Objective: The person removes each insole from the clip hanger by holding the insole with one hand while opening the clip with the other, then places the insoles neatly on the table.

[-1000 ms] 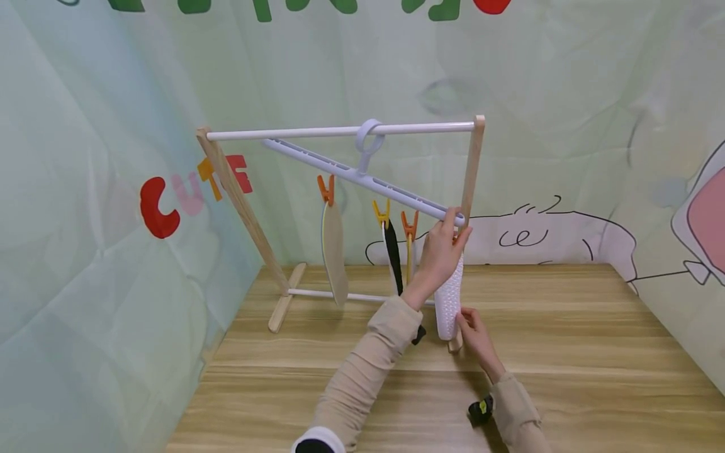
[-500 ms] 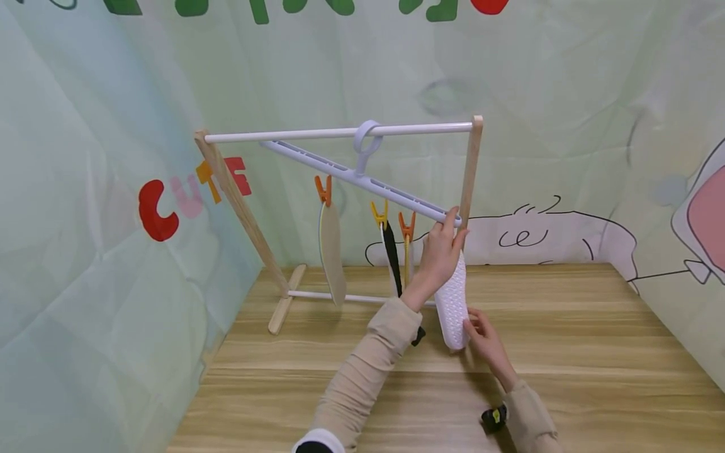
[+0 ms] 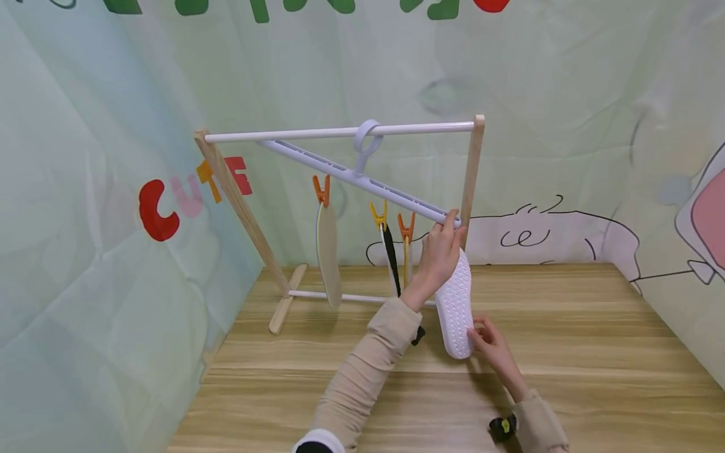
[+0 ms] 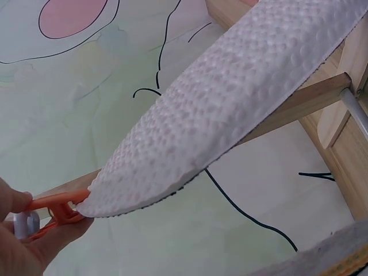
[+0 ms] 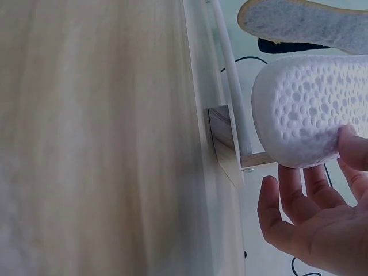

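Note:
A white bumpy-textured insole [image 3: 456, 308] hangs at the right end of the lavender hanger [image 3: 408, 200], which tilts down to the right. At that end my left hand [image 3: 437, 255] pinches an orange clothespin [image 4: 62, 198]; in the left wrist view the insole's narrow tip sits at its jaws. My right hand [image 3: 494, 349] holds the insole's rounded lower end by its right edge. In the right wrist view, the thumb lies on the dimpled face and fingers are behind the edge.
The hanger loops over the white rod [image 3: 283, 133] of a wooden stand [image 3: 240, 207]. Further left hang a beige insole [image 3: 328, 255] from an orange clothespin [image 3: 321, 190], a dark insole [image 3: 391, 258] from a yellow clothespin [image 3: 379, 215], and another from an orange clothespin [image 3: 406, 227].
The white insole's lower end has swung right and towards me, showing more of its broad face. My right hand has moved right and down with it; my left hand stays at the hanger's end.

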The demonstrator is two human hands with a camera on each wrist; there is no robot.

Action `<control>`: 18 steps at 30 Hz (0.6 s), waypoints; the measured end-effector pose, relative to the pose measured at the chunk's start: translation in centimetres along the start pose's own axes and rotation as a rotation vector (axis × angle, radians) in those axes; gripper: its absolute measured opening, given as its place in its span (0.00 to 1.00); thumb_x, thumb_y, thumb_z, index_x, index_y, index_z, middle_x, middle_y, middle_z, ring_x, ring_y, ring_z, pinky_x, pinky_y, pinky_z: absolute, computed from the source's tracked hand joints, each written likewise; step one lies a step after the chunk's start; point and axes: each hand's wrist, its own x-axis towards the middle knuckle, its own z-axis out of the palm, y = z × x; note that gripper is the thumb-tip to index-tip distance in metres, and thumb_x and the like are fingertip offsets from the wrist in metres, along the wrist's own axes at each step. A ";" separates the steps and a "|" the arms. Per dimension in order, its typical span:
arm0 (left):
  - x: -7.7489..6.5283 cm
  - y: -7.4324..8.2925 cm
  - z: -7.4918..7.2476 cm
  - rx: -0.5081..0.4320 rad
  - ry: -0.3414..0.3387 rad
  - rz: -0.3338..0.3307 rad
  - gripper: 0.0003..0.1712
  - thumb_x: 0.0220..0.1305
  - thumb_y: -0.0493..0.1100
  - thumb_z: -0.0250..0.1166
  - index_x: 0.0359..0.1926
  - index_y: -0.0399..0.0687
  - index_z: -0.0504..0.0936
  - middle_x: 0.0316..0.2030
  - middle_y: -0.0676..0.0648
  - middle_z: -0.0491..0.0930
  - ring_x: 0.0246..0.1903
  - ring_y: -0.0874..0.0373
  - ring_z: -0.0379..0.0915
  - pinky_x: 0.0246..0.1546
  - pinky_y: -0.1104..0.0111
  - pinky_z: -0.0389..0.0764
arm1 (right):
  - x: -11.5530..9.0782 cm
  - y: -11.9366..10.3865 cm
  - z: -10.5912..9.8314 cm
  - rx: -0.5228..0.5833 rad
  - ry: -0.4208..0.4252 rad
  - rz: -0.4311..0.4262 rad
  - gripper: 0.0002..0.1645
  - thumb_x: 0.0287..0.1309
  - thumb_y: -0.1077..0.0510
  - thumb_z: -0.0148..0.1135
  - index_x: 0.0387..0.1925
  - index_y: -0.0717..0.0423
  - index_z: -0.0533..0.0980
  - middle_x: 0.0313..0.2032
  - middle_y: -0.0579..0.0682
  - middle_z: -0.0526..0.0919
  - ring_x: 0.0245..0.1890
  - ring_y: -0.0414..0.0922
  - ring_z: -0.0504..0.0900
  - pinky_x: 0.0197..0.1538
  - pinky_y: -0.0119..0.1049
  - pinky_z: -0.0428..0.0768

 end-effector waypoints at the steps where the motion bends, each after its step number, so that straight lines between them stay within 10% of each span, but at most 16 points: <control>1: 0.0 0.0 0.0 0.004 0.003 0.002 0.20 0.66 0.42 0.48 0.56 0.38 0.67 0.32 0.42 0.79 0.28 0.54 0.75 0.25 0.70 0.74 | -0.1 0.0 -0.1 0.001 -0.003 -0.001 0.13 0.59 0.66 0.50 0.45 0.68 0.64 0.28 0.46 0.76 0.27 0.29 0.73 0.32 0.27 0.76; 18: 0.0 -0.2 -0.1 0.008 0.015 0.039 0.17 0.65 0.40 0.49 0.52 0.36 0.69 0.30 0.41 0.79 0.27 0.54 0.76 0.24 0.70 0.73 | -1.0 0.0 -0.2 -0.023 0.015 -0.073 0.13 0.57 0.67 0.51 0.43 0.69 0.63 0.24 0.41 0.76 0.26 0.29 0.73 0.33 0.27 0.75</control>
